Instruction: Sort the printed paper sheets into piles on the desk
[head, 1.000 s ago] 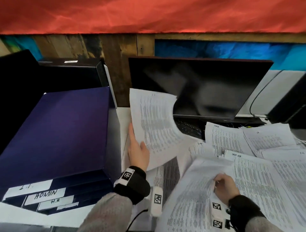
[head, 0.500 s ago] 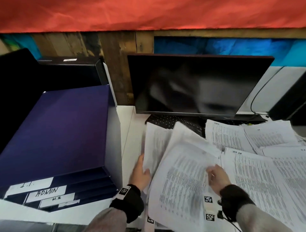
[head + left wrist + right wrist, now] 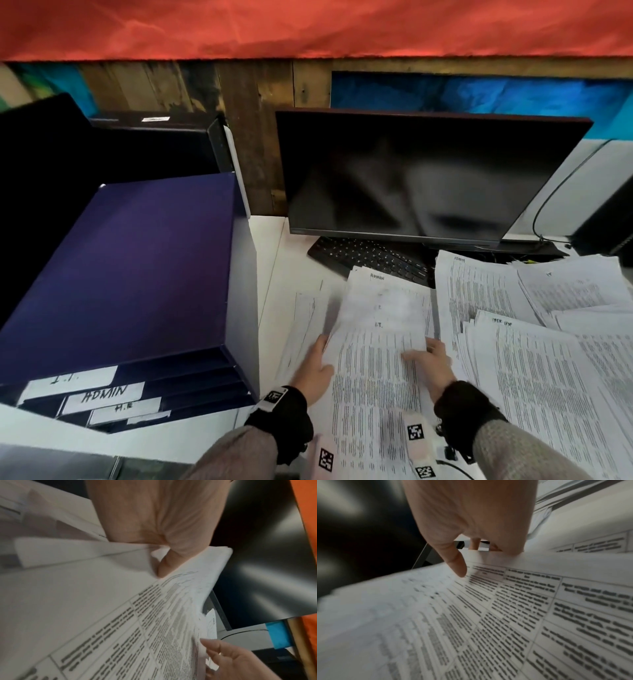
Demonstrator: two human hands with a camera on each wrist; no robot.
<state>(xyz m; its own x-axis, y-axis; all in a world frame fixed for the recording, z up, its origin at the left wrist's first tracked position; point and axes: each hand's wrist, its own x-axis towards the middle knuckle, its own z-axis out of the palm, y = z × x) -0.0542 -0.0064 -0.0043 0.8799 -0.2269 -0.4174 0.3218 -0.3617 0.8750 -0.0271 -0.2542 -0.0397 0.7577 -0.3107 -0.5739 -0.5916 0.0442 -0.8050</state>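
Note:
A stack of printed paper sheets [image 3: 376, 370] lies in front of me on the white desk [image 3: 274, 274], with "ADMIN" and "I.T." handwritten on its top corners. My left hand [image 3: 322, 356] holds the stack's left edge; in the left wrist view a finger [image 3: 164, 566] is slipped under the top sheet [image 3: 171, 615]. My right hand [image 3: 421, 356] pinches the right edge, its thumb [image 3: 458, 566] on the printed sheet [image 3: 505, 615] and the other fingers hidden behind it. A single sheet [image 3: 301, 322] lies flat to the left. Overlapping piles [image 3: 513, 308] spread out to the right.
A dark blue tray sorter [image 3: 120, 274] with slots labelled I.T., ADMIN and H.R. stands at the left. Behind the papers are a dark monitor [image 3: 428, 178] and a black keyboard [image 3: 370, 257], partly covered by sheets. A black cable [image 3: 541, 219] loops at the far right.
My left hand lowered the raised sheet onto the desk at the left. My right hand brought a stack leftward, and now both hands hold it by its sides.

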